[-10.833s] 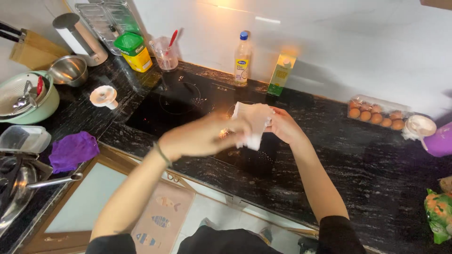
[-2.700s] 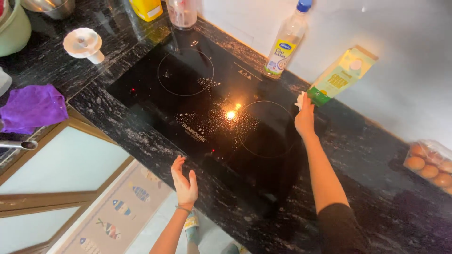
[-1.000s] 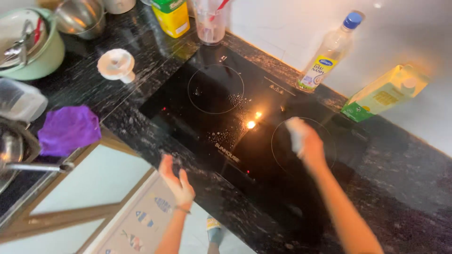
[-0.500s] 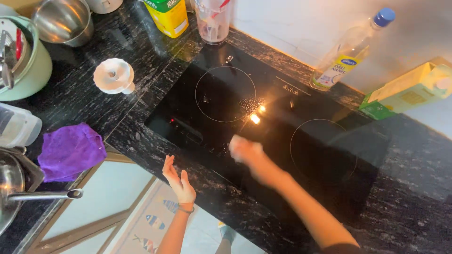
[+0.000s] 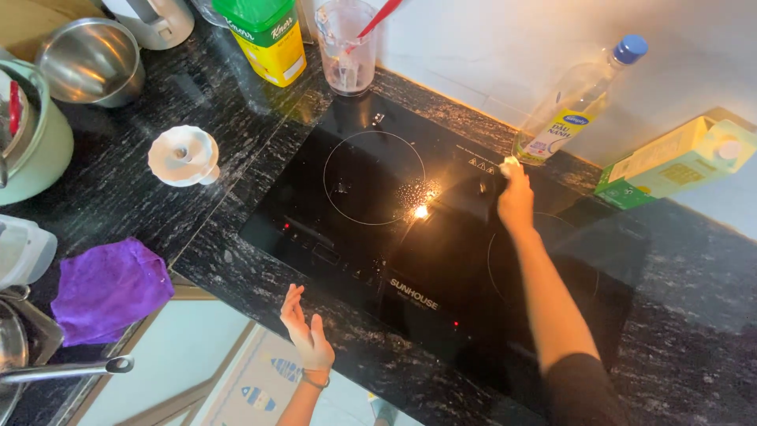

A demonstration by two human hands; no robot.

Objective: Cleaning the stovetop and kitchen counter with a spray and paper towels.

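Observation:
My right hand (image 5: 516,201) presses a small white tissue (image 5: 509,164) onto the far edge of the black induction cooktop (image 5: 371,237), close to the foot of a clear oil bottle (image 5: 574,106) with a blue cap. Only a corner of the tissue shows past my fingers. My left hand (image 5: 306,335) hovers with fingers apart below the counter's front edge, holding nothing. A bright lamp glare (image 5: 421,211) and some droplets lie between the two cooking rings.
A green and yellow carton (image 5: 674,162) lies at the back right. At the back stand a plastic cup with a red spoon (image 5: 347,43) and a yellow container (image 5: 272,39). A white juicer (image 5: 183,155), purple cloth (image 5: 106,288) and steel bowl (image 5: 91,63) sit left.
My right hand swept the tissue from the right ring to the cooktop's front middle, then up to its far edge by the bottle. My left hand stayed by the counter's front edge.

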